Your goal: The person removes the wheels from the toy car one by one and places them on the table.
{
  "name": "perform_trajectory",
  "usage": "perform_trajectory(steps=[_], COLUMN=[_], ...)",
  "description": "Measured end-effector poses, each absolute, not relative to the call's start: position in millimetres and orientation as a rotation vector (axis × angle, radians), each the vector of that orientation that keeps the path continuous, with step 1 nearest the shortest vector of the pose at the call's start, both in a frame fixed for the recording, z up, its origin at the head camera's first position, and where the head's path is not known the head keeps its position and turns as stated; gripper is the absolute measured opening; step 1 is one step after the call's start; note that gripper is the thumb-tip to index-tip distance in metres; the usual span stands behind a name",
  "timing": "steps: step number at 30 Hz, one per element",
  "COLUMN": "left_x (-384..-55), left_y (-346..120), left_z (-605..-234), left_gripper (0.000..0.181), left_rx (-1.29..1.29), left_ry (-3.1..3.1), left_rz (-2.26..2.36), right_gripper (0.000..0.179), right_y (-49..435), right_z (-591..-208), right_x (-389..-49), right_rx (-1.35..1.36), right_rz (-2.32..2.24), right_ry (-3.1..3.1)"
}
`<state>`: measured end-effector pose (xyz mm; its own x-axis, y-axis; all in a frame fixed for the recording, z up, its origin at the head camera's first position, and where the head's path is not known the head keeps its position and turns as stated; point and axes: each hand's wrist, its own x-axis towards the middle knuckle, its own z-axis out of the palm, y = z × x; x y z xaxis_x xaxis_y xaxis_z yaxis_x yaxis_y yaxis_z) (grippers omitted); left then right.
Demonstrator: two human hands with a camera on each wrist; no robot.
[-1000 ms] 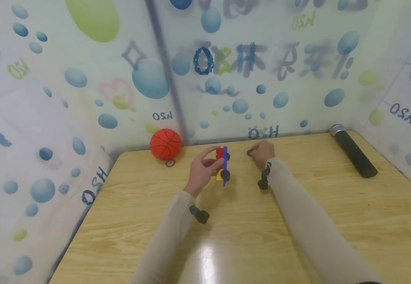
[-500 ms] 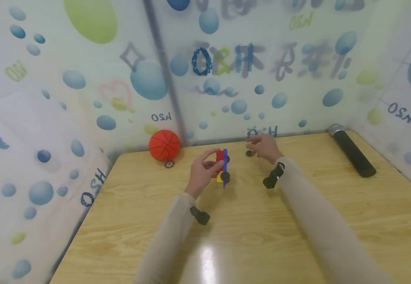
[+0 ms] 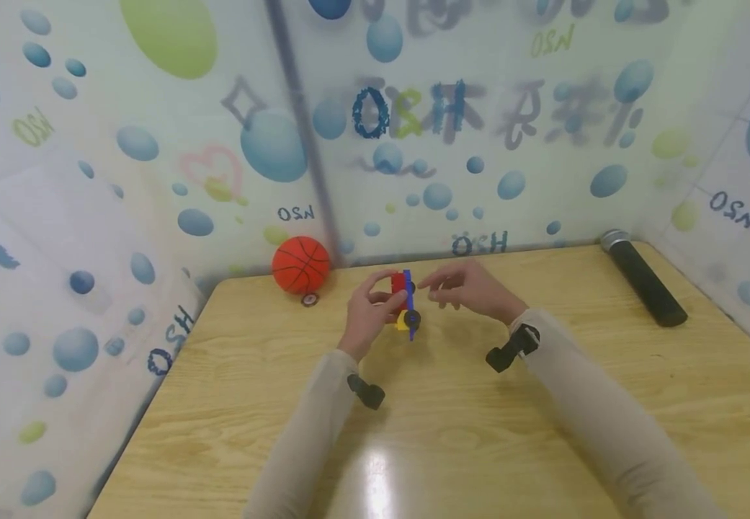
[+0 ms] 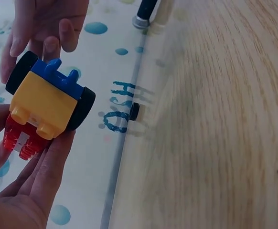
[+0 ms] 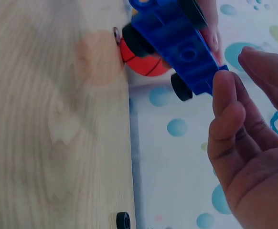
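"What do you have in your left hand?"

"My left hand (image 3: 364,317) is holding a small toy car (image 4: 50,98). The thumb and the fingers are curled around its red block (image 3: 398,282)."

"In which position is the car?"

"It is turned on its side, so the blue base (image 5: 177,47) faces to the right. The yellow block (image 3: 403,322) sits at the near end. In the right wrist view I can count three black wheels (image 5: 138,42) on it."

"And your right hand?"

"My right hand (image 3: 478,292) is just beside the car, on the right. Its fingers are stretched loosely, a little apart. The fingertips come very near to the base; if they touch it, I cannot tell."

"Where exactly is all this?"

"Over the far half of the wooden table (image 3: 251,404), near the middle. The car is between my two hands."

"Which other things lie there?"

"A small black round piece (image 4: 134,111) lies near the far edge. At the far left is a red ball (image 3: 301,265) with black lines, and just on the near side of it a small dark ring (image 3: 310,300). At the far right lies a microphone (image 3: 647,281), with its metal head at the far end. Behind the table there is a pale wall (image 3: 530,216) with blue and green spots."
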<state>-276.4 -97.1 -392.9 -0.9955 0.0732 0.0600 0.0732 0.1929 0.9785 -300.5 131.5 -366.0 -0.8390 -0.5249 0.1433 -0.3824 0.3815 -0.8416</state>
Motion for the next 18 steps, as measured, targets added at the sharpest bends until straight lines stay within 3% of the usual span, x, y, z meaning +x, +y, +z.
perform_trajectory(steps=[18], left_x=[-276], left_y=[-95], left_z=[-391], left_gripper=[0.048], left_rx=[0.196], left_ry=[2.371], left_rz=[2.061], right_gripper=[0.031], right_y=[110], right_z=[-379], right_x=[-285], right_rx=[-1.057], right_rz=[-1.384], right_ry=[2.302])
